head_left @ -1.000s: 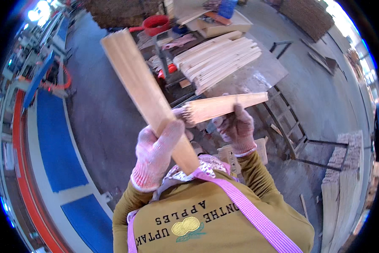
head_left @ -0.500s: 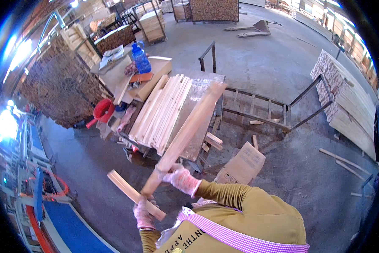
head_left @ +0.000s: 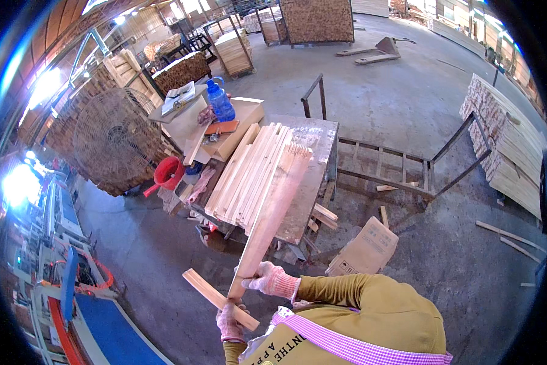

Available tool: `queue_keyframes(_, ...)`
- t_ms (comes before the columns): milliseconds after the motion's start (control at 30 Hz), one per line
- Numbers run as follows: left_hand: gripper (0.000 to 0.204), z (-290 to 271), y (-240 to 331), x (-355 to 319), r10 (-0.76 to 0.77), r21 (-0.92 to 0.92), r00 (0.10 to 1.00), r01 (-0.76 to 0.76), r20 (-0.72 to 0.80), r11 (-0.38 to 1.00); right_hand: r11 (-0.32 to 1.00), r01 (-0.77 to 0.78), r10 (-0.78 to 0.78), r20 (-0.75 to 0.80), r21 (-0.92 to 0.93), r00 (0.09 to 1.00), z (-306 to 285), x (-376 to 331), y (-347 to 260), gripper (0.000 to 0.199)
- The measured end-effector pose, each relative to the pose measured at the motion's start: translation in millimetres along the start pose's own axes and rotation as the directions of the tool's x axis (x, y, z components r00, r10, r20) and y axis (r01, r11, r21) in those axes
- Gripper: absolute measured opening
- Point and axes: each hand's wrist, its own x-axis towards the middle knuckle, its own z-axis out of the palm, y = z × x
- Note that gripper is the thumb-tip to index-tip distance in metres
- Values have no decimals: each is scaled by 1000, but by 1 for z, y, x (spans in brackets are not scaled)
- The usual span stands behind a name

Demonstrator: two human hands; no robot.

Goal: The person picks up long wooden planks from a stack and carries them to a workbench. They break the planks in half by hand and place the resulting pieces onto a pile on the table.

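Both my hands wear pale knit gloves with pinkish cuffs. My right hand (head_left: 273, 281) is closed around the near part of a long flat board (head_left: 267, 222), which slants up and away over the table. The board's jagged far end overlaps the right side of a stack of pale wood strips (head_left: 249, 173); whether it touches them I cannot tell. My left hand (head_left: 229, 322) grips a shorter wood strip (head_left: 206, 289), tilted crosswise at the long board's near end. The left fingers are partly hidden behind the wood.
The strips lie on a worn table (head_left: 316, 137). Beside them stand a blue jug (head_left: 220, 102), a cardboard box (head_left: 247, 112) and a red bucket (head_left: 168, 173). A metal-framed cart (head_left: 386, 164), flattened carton (head_left: 364, 246) and wood offcuts are right; a blue-surfaced machine (head_left: 106, 322) is left.
The long board's far end has swung left and toward me, from the table's right side to the strips. Both hands keep their grip. The whole view has shifted slightly.
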Motion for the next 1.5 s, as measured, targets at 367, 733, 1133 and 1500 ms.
queue_keyframes(367, 26, 22, 8, -16, 124, 125, 988, -135, 87, 983, 870, 58, -150, 152, 489, 977, -53, 25, 37, 44)
queue_keyframes(733, 26, 123, -15, 17, 407, 520, 905, -409, 125, 750, 865, -171, 335, -289, 472, 897, -99, 72, 38, 63)
queue_keyframes(1133, 26, 126, -6, 41, 205, 349, 976, -170, -67, 922, 905, -350, 152, -583, -243, 798, -130, 137, 16, 100)
queue_keyframes(1500, 28, 106, 51, 29, 74, -100, 994, -82, -83, 992, 669, -322, -50, -473, -670, 880, -147, 174, 37, 87)
